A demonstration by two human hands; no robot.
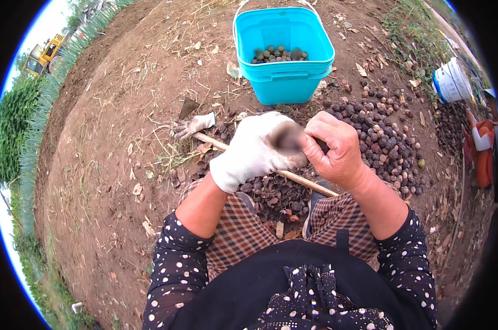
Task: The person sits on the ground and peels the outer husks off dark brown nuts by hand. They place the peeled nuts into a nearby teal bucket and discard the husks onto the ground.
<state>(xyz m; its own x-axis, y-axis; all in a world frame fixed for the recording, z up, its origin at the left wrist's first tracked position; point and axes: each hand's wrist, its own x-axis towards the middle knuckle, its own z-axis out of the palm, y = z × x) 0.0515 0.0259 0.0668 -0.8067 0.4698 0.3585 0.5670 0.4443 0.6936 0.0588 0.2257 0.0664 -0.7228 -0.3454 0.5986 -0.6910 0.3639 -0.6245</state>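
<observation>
My left hand (255, 146) wears a white knit glove, and its fingers curl inward beside my bare right hand (335, 149). Thumb and forefinger of the right hand are pinched against the brownish, blurred area at the left hand's fingers. Whatever lies between the two hands is too smeared to name. Just beyond them stands a turquoise bucket (284, 88) with walnuts (276, 55) at its bottom. A wooden handle (298, 179) passes beneath my hands, and a second white glove (195, 125) lies on the soil near its far end.
To the right spreads a pile of dark-hulled walnuts (382, 137). Peeled husks (273, 198) cover the ground between my feet. A white bucket (452, 81) and a red-orange item (484, 157) are at the far right. A yellow machine (43, 55) stands far left.
</observation>
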